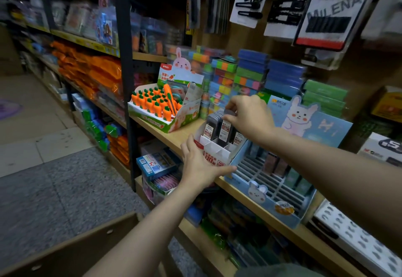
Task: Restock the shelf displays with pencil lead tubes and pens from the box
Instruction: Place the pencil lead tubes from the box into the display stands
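Person's left hand (201, 163) grips the front of a white display (215, 149) on the shelf (174, 133). Right hand (250, 117), at one o'clock from it, pinches upright lead tubes (225, 127), long axes vertical, standing in the display.

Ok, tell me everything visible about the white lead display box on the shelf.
The display box is small, white card with red print on its front, divided by card partitions into slots. It stands upright on the wooden shelf, between the carrot display and the blue bunny tray. Its back slots hold dark lead tubes with white labels; the front slots look empty. The left hand holds its front corner; the right hand pinches the top of a tube.
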Demonstrator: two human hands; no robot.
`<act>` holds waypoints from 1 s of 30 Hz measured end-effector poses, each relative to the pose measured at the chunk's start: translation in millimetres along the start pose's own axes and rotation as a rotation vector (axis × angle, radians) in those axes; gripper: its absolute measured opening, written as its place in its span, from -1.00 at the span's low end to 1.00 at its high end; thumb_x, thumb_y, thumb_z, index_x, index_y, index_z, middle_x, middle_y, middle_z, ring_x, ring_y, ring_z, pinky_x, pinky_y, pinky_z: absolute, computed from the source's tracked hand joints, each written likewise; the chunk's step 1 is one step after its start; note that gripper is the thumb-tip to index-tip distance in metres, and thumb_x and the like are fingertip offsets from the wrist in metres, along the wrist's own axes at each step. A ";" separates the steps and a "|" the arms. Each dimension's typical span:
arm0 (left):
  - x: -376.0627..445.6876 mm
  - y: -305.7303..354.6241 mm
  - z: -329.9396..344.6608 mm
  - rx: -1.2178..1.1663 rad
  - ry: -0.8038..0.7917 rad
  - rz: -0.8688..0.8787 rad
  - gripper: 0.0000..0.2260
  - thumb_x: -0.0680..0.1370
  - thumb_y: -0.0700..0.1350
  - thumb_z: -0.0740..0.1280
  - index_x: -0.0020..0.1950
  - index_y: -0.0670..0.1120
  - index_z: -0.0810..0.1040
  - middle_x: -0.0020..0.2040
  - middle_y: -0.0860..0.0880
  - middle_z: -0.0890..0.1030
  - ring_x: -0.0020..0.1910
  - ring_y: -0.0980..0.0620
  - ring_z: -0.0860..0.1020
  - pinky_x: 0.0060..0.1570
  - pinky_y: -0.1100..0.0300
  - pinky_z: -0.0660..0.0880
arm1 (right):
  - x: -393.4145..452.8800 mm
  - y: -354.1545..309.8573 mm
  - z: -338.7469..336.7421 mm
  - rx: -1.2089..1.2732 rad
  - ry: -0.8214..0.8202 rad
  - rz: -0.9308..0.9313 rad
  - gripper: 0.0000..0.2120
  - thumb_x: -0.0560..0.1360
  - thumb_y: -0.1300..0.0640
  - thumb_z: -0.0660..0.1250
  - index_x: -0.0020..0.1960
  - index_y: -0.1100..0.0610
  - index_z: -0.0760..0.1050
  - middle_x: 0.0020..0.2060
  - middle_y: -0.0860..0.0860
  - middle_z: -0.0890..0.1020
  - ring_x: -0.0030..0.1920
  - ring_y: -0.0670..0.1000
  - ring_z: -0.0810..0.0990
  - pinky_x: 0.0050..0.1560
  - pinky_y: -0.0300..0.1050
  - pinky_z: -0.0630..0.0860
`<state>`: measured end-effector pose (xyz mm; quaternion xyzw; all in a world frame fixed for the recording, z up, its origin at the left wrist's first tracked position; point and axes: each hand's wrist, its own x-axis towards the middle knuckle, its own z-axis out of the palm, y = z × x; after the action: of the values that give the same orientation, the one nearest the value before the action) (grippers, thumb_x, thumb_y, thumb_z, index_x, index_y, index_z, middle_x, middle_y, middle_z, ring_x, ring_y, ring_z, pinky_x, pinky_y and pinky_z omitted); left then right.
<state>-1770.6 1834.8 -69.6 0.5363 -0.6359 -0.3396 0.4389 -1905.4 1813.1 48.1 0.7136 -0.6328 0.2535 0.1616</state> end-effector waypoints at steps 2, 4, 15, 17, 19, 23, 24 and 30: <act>1.3 -2.0 1.7 0.008 0.029 0.025 0.18 0.11 0.18 0.64 0.53 -0.02 0.03 0.42 0.02 0.14 0.47 -0.04 0.16 0.37 0.04 0.27 | -3.6 2.2 3.4 -0.061 0.009 -0.001 -0.79 0.46 -0.07 0.44 0.01 0.02 0.61 -0.03 0.01 0.66 0.02 0.11 0.60 -0.09 -0.03 0.54; 2.1 -4.2 3.6 0.026 0.063 0.058 0.10 0.13 0.18 0.63 0.51 0.02 0.08 0.36 0.01 0.19 0.44 -0.02 0.17 0.32 0.11 0.25 | -8.4 5.0 8.3 -0.069 0.007 0.003 -0.78 0.46 -0.07 0.45 0.02 0.02 0.64 -0.01 0.02 0.60 0.04 0.12 0.56 -0.12 -0.04 0.48; -2.2 -3.7 -1.1 -0.029 0.058 0.095 0.01 0.22 0.13 0.62 0.52 0.03 0.12 0.29 0.10 0.22 0.34 0.12 0.24 0.19 0.25 0.24 | -39.8 16.7 -4.2 0.004 -0.059 -0.102 -0.53 0.52 0.01 0.35 0.40 0.06 0.41 0.21 0.07 0.53 0.25 0.12 0.45 0.21 0.10 0.38; -14.9 -5.8 -13.9 -0.063 0.039 0.149 -0.10 0.31 0.15 0.56 0.52 0.06 0.16 0.25 0.24 0.21 0.28 0.27 0.24 0.18 0.33 0.24 | -53.0 7.7 -12.9 0.037 -0.028 -0.151 -0.60 0.53 0.05 0.34 0.35 0.11 0.46 0.17 0.07 0.54 0.21 0.11 0.48 0.19 0.04 0.41; -33.6 -15.8 -30.6 -0.064 0.013 0.219 -0.27 0.39 0.15 0.50 0.49 0.10 0.26 0.28 0.33 0.27 0.28 0.34 0.27 0.21 0.37 0.29 | -72.2 -9.4 -15.3 0.117 0.001 -0.229 -0.71 0.54 0.08 0.32 0.23 0.14 0.53 0.09 0.05 0.58 0.14 0.06 0.52 0.14 -0.04 0.44; -85.9 -67.1 -70.6 -0.057 0.079 0.246 -0.73 0.47 -0.13 0.48 0.15 -0.04 0.59 0.12 0.03 0.58 0.12 0.11 0.57 0.12 0.18 0.52 | -113.6 -65.8 2.6 0.283 -0.187 -0.352 -0.87 0.53 0.07 0.30 0.02 0.07 0.58 -0.08 0.01 0.63 -0.03 0.05 0.60 -0.05 0.00 0.51; -103.3 -87.3 -80.0 -0.049 0.116 0.181 -0.82 0.47 -0.19 0.48 0.06 -0.07 0.62 0.04 -0.01 0.61 0.03 0.10 0.60 0.06 0.22 0.53 | -123.5 -80.4 13.5 0.271 -0.298 -0.383 -0.88 0.52 0.06 0.31 0.00 0.05 0.58 -0.10 0.00 0.64 -0.05 0.06 0.61 -0.06 -0.01 0.52; -196.1 -217.1 -115.6 -0.051 0.409 -0.466 -0.93 0.48 -0.31 0.43 -0.06 -0.23 0.63 -0.13 -0.12 0.63 -0.09 -0.01 0.57 0.06 0.16 0.49 | -199.4 -158.7 106.6 0.373 -0.767 -0.368 -0.86 0.52 0.09 0.34 -0.02 0.08 0.65 -0.10 0.04 0.71 -0.04 0.05 0.66 0.00 -0.08 0.55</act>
<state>-1572.9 1989.5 -259.2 0.7138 -0.3857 -0.3318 0.4813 -1746.4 1941.3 -137.8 0.8731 -0.4533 0.0477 -0.1730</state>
